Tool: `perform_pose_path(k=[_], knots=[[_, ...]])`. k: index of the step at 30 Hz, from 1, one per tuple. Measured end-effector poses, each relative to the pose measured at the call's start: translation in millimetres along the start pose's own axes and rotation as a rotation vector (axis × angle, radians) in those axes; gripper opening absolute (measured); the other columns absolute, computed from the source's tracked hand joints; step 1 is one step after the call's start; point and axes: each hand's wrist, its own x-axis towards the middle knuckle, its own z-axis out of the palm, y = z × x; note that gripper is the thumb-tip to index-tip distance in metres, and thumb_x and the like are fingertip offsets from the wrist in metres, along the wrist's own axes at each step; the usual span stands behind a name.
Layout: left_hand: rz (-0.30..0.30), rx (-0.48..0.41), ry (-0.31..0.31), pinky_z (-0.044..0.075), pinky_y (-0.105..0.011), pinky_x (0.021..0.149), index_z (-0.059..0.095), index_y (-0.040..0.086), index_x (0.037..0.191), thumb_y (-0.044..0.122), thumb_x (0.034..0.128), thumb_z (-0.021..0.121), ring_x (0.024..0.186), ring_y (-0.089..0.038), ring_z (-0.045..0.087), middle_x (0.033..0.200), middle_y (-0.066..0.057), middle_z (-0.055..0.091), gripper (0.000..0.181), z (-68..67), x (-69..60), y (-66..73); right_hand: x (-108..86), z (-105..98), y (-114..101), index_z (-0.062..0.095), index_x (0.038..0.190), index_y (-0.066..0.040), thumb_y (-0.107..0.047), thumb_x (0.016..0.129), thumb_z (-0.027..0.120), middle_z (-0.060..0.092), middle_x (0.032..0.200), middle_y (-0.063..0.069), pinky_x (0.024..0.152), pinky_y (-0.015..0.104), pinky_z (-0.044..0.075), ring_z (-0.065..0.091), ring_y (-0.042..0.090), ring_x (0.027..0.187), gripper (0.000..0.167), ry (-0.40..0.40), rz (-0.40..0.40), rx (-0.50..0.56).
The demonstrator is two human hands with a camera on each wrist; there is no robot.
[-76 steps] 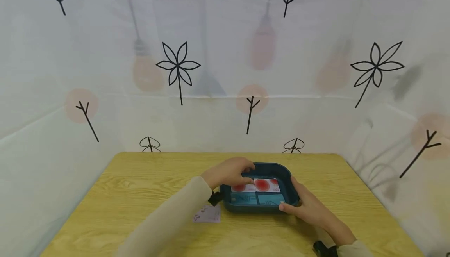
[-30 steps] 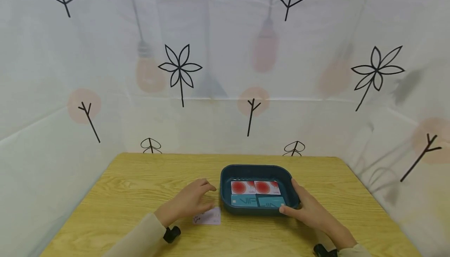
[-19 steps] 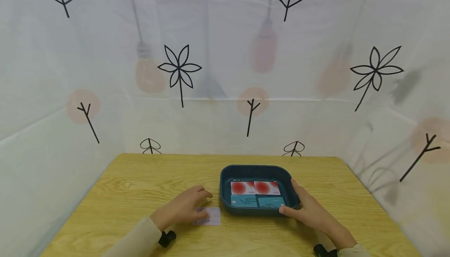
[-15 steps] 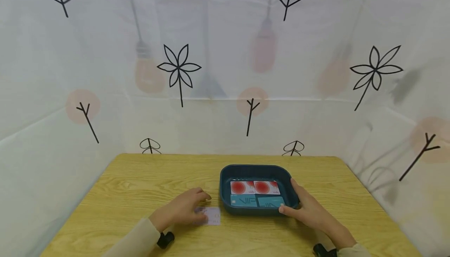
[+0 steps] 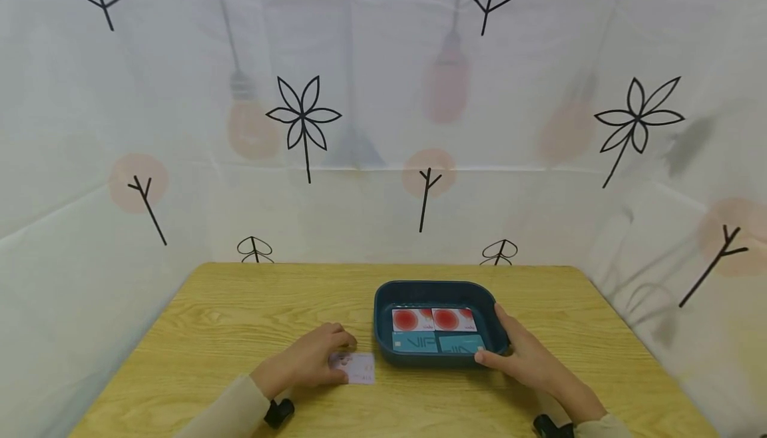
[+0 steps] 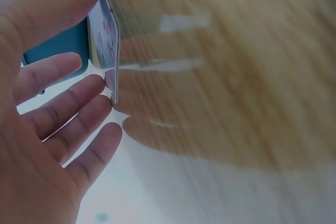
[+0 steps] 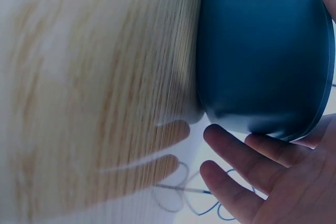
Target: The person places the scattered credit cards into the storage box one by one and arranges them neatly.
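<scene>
My left hand (image 5: 308, 358) is at a pale purple card (image 5: 361, 369) on the wooden table, left of the tray. In the left wrist view the thumb (image 6: 63, 6) touches one edge of the card (image 6: 106, 40) and fingertips meet the opposite edge, pinching it; the card looks slightly bent. With thumb on the near rim and fingers along the outer end wall, my right hand (image 5: 527, 355) holds a dark teal tray (image 5: 443, 360). Inside it lie two white cards with red discs, one being the red-disc card (image 5: 453, 319), and two teal cards, including the VIP card (image 5: 413, 342).
The wood-grain table (image 5: 257, 298) extends around the tray on every side. Behind it hangs a pale curtain (image 5: 371, 218) with flower and twig drawings. A black wrist camera (image 5: 279, 413) sits on the left wrist, another camera (image 5: 551, 427) on the right.
From above the tray, my left hand has come back left and down to the purple card, its thumb and fingers closing on the edges. My right hand has stayed on the tray.
</scene>
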Motion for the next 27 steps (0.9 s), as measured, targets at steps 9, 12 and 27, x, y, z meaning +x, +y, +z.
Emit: perform_pose_path(k=[9,12,27], knots=[[0.005,0.001,0.003,0.045,-0.026,0.084,0.065,0.018,0.115,0.04,0.0766,0.078,0.092,-0.003,0.046,0.104,0.01,0.052,0.046,-0.6,-2.4,1.5,0.2,0.3,0.4,0.008,0.151,0.002,-0.049,0.085,0.066,0.018,0.153,0.027,0.098,0.064,0.032,0.027,0.048,0.134,0.102,0.005,0.002,-0.002],[0.001,-0.017,-0.011,0.044,-0.025,0.081,0.065,0.017,0.114,0.04,0.0762,0.079,0.089,-0.003,0.045,0.102,0.011,0.051,0.046,-2.4,-3.4,3.3,0.1,0.0,-0.3,0.008,0.151,0.002,-0.049,0.085,0.066,0.018,0.153,0.028,0.098,0.064,0.031,0.026,0.048,0.135,0.102,0.004,-0.002,0.002],[-0.052,-0.053,-0.051,0.043,-0.024,0.076,0.067,0.014,0.112,0.035,0.0734,0.082,0.084,-0.004,0.044,0.096,0.009,0.052,0.047,-6.5,0.9,7.3,-0.5,-0.5,-1.4,0.007,0.151,0.002,-0.049,0.085,0.065,0.017,0.153,0.028,0.098,0.065,0.03,0.024,0.049,0.135,0.102,0.004,-0.011,-0.007]])
